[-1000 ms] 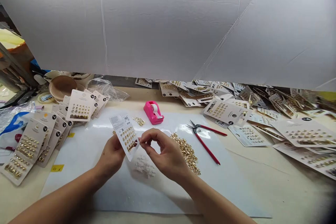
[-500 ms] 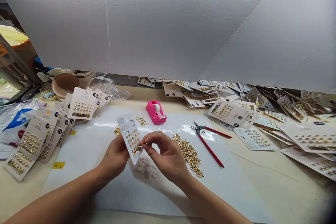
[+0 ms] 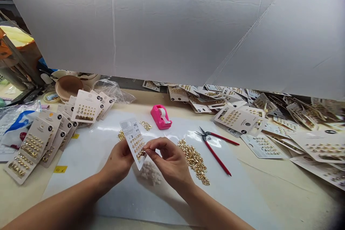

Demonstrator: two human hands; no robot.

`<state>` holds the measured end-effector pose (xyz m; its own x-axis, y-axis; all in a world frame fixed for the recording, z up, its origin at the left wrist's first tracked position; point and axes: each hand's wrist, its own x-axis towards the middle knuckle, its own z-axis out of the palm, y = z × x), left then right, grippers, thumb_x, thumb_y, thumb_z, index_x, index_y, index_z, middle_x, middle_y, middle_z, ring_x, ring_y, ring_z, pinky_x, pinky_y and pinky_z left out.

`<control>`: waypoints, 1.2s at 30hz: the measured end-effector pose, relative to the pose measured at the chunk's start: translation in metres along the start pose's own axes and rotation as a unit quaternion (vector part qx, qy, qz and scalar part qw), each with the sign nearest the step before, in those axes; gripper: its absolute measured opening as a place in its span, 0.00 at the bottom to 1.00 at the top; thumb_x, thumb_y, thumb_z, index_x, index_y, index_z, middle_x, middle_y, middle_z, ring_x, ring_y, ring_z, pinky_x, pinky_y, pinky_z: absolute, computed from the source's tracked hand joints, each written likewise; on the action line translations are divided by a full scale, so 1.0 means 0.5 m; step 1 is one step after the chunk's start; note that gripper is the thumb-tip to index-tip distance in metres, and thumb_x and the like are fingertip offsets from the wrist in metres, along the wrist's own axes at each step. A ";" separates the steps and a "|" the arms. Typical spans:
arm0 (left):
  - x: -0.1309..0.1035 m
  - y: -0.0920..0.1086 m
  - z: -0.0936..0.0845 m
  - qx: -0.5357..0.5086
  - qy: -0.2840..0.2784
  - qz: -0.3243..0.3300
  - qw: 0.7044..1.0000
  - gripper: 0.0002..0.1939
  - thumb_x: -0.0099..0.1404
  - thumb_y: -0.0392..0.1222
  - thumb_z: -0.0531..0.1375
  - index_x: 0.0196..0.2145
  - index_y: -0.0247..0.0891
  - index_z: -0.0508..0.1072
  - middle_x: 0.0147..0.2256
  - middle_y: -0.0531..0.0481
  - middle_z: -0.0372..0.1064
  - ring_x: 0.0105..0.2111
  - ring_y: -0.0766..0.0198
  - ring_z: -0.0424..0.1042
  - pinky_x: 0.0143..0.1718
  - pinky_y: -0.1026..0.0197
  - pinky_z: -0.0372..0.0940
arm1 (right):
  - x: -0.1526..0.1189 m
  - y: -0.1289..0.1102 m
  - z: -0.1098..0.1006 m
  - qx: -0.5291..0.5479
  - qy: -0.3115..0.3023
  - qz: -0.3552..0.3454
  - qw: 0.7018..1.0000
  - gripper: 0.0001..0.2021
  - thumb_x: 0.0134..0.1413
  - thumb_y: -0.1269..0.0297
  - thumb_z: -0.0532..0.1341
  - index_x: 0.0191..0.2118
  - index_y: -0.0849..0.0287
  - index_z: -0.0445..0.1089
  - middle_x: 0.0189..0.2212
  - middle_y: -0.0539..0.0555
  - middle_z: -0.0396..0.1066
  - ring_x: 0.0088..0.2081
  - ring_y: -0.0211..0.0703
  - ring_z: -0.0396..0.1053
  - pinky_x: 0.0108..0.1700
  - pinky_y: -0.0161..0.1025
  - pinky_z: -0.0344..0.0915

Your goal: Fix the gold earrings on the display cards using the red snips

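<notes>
My left hand (image 3: 120, 161) is closed on a white earring card (image 3: 132, 140), held tilted above the white sheet. Printed text, a price and rows of small gold pieces show on the side facing me. My right hand (image 3: 167, 160) pinches at the card's lower right edge with thumb and forefinger. What sits between those fingertips is too small to make out. Below the card lies a small heap of whitish translucent bits (image 3: 151, 172). To the right of my right hand spreads a pile of small gold pieces (image 3: 194, 161). Gold rings (image 3: 145, 125) lie behind the card.
A pink tape dispenser (image 3: 161, 117) stands behind my hands. Red-handled pliers (image 3: 215, 147) lie at the right. Earring cards are stacked at the left (image 3: 35, 140) and heaped along the right (image 3: 237, 118). A large white panel (image 3: 172, 25) rises across the back.
The view has shifted very slightly. Both hands stay at the card, and my right fingertips remain pinched at its lower edge.
</notes>
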<state>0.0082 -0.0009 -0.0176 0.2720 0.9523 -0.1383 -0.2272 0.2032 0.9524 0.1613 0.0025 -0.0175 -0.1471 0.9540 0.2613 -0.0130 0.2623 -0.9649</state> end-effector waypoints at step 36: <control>0.004 0.007 -0.004 0.103 0.040 0.097 0.989 0.01 0.56 0.38 0.62 0.28 0.39 0.74 0.39 0.46 0.67 0.40 0.57 0.67 0.45 0.56 0.64 | 0.021 -0.020 -0.023 -0.225 -0.025 -0.048 0.973 0.05 0.48 0.72 0.60 0.29 0.55 0.70 0.23 0.47 0.74 0.25 0.37 0.71 0.28 0.33 0.66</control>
<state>0.0059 0.0021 -0.0151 0.1656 0.9854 0.0387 -0.0695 -0.0275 0.9972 0.1715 0.0117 -0.0048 -0.2156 0.9162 0.3379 0.4029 0.3987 -0.8239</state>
